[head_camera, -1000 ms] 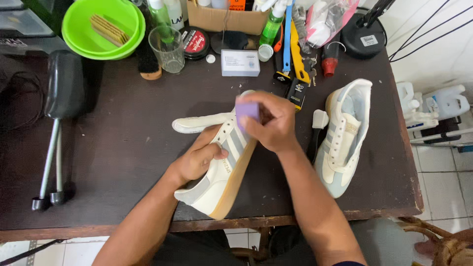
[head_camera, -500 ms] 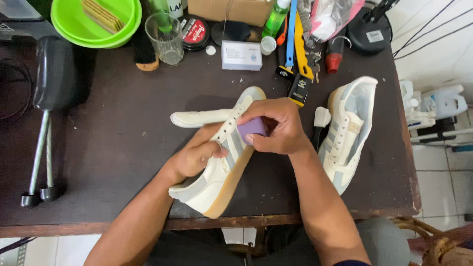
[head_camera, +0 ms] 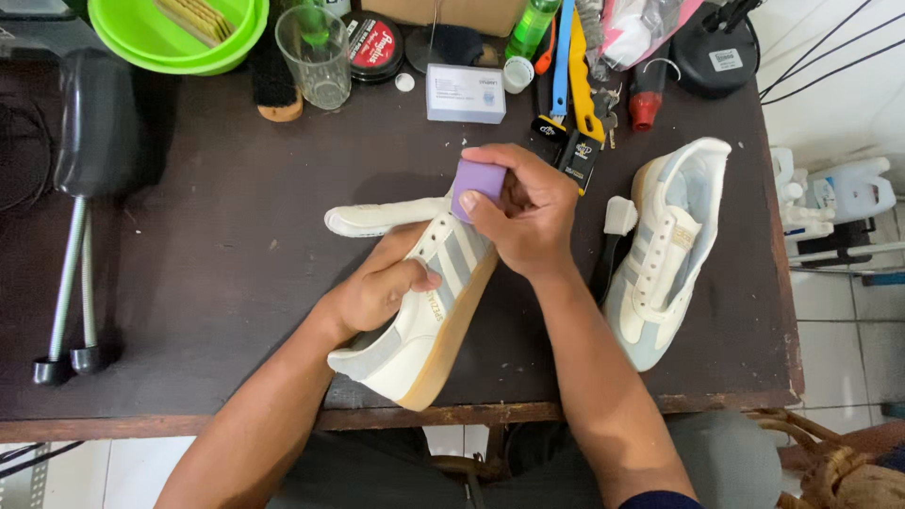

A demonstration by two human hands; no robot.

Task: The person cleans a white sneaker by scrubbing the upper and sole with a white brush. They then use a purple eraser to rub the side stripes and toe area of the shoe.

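Two hands working a cream shoe on a dark bench.

The left hand [head_camera: 382, 287] is closed around the shoe [head_camera: 424, 311], holding it tilted on its side over the bench [head_camera: 217, 254] near the front edge. The right hand [head_camera: 523, 212] pinches a purple block [head_camera: 478, 182] against the shoe's toe end. A second shoe [head_camera: 665, 250] lies well to the right, a white insole [head_camera: 377, 217] just behind the held one, and a green bowl [head_camera: 179, 33] and a glass [head_camera: 316, 57] stand at the back.
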